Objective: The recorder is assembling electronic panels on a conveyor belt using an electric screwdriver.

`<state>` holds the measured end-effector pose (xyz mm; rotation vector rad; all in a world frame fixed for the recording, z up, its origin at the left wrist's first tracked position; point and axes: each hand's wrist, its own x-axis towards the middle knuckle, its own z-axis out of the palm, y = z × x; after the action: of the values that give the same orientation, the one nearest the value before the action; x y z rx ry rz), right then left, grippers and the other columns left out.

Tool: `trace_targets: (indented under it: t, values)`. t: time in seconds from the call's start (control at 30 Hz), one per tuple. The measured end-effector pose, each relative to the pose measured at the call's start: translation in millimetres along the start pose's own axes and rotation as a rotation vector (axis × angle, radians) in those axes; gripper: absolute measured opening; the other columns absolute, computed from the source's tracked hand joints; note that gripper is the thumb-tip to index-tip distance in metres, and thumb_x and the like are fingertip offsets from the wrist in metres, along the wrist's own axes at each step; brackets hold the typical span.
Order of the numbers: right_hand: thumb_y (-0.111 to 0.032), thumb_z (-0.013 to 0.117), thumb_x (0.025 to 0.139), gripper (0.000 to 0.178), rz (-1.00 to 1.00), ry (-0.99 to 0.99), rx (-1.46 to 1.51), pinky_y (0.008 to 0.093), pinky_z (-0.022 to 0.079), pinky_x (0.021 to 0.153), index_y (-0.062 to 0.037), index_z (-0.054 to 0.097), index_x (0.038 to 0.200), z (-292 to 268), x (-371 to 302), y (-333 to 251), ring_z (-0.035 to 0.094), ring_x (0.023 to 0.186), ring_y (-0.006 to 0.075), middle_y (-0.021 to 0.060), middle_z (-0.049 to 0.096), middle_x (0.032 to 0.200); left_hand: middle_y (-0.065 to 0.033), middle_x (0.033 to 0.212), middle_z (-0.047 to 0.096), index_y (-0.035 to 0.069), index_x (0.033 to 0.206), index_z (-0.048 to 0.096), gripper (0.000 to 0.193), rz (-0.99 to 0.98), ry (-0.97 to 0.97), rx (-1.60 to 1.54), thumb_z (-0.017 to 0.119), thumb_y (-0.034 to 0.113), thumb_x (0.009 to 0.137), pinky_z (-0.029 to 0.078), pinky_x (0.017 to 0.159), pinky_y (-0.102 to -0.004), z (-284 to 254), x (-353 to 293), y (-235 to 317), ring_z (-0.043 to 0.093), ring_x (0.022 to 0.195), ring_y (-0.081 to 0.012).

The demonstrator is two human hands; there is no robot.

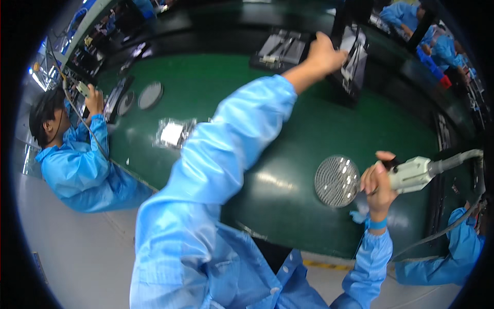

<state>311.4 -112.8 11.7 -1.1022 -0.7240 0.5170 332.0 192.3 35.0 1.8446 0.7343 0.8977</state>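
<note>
My left arm reaches across the bench to its far side. There my left hand (325,55) has its thumb and fingers closed about the left edge of a tilted black tray (347,85), which holds shiny grey parts; the fingertips are partly hidden. Just left of that hand lies another black tray (257,64) with grey flat pieces in it. My right hand (380,188) is wrapped round the front end of a pale electric screwdriver (411,175), whose tip is hidden. Left of the right hand's fingers sits a round dish (337,181) with a shiny dotted pattern.
A clear plastic bag with a white piece (172,133) lies on the green bench (278,201). Farther left are two round dishes (150,95). A person in blue (82,165) holds a pale tool at left; another blue sleeve (427,270) is at lower right. A cable (437,234) hangs at right.
</note>
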Motion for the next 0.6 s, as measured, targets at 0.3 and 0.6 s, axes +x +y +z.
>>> trace_targets:
  t: [0.3,0.6]
  values:
    - [-0.008,0.046,0.091,0.027,-0.035,0.014,-0.065,0.0243,0.032,0.04,0.0048,0.05,0.114,6,-2,3,0.03,0.039,0.007,-0.003,0.03,0.051,-0.0163,0.108,0.062,-0.01,0.123,0.044,0.053,-0.39,-0.117,-0.233,0.068,0.02,0.087,0.051,0.083,-0.0297,-169,-256,-9,0.061,0.096,-0.0168]
    - [-0.009,0.045,0.092,0.026,-0.065,-0.014,-0.066,0.025,0.032,0.041,0.0052,0.05,0.112,7,-6,3,0.03,0.04,0.0077,-0.0017,0.031,0.051,-0.0195,0.083,0.054,-0.002,0.09,0.066,0.043,-0.13,-0.223,0.741,0.058,0.04,0.09,0.05,0.056,-0.0408,-218,-349,18,0.062,0.067,-0.0358]
